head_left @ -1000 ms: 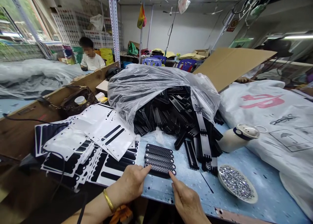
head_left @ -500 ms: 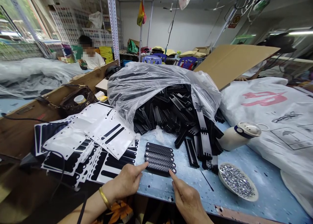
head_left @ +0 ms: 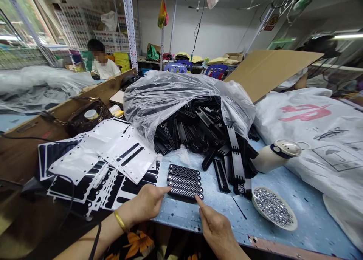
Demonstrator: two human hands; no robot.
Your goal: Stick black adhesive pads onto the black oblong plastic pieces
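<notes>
Several black textured strips (head_left: 185, 181) lie side by side on the blue speckled table (head_left: 224, 214). My left hand (head_left: 149, 201) touches the left end of the nearest strips with its index fingertip, the other fingers curled in. At the right end, the index fingertip of my right hand (head_left: 217, 224) touches the front strip, and its other fingers are folded. Neither hand grips anything that I can make out. Behind the strips, a clear plastic bag (head_left: 170, 88) spills many black pieces (head_left: 193, 129).
White sheets with black strips (head_left: 107, 154) spread at the left, beside a brown bag (head_left: 87, 116). To the right are a bowl of small shiny parts (head_left: 273, 207), a cream bottle (head_left: 279, 154) and a white sack (head_left: 309, 127). A person (head_left: 102, 63) sits at the back left.
The left index finger has shifted slightly on the strips' left end; both hands remain in nearly the same place. The whole view has moved a little.
</notes>
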